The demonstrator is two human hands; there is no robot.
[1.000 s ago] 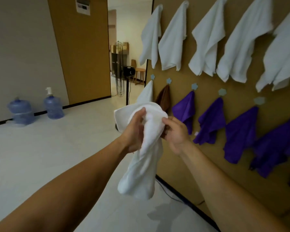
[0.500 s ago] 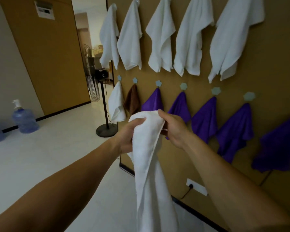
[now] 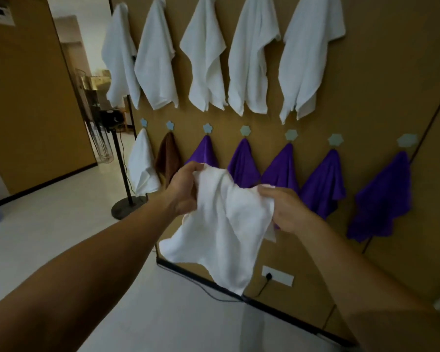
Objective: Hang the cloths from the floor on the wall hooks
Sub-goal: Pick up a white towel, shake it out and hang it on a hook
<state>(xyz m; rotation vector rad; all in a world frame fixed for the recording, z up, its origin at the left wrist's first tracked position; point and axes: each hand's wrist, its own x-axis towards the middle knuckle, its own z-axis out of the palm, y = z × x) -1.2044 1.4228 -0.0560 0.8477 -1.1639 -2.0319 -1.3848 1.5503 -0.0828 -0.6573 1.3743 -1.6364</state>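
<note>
I hold a white cloth [image 3: 226,232] in front of the brown wall. My left hand [image 3: 184,189] grips its upper left edge and my right hand [image 3: 285,209] grips its right edge, so the cloth hangs spread between them. On the wall an upper row of white cloths [image 3: 206,59] hangs from hooks. Below it, pale blue flower-shaped hooks [image 3: 245,130] carry a small white cloth [image 3: 142,166], a brown cloth [image 3: 168,156] and several purple cloths [image 3: 323,184].
A fan stand with a round base [image 3: 127,209] is on the white floor at the wall's left end. A wall socket [image 3: 277,274] with a plugged cable sits low on the wall. An open doorway [image 3: 87,59] lies to the left.
My view swung right, facing the wall more squarely. My hands moved apart, and the cloth went from a long hanging bundle to spread out between them.
</note>
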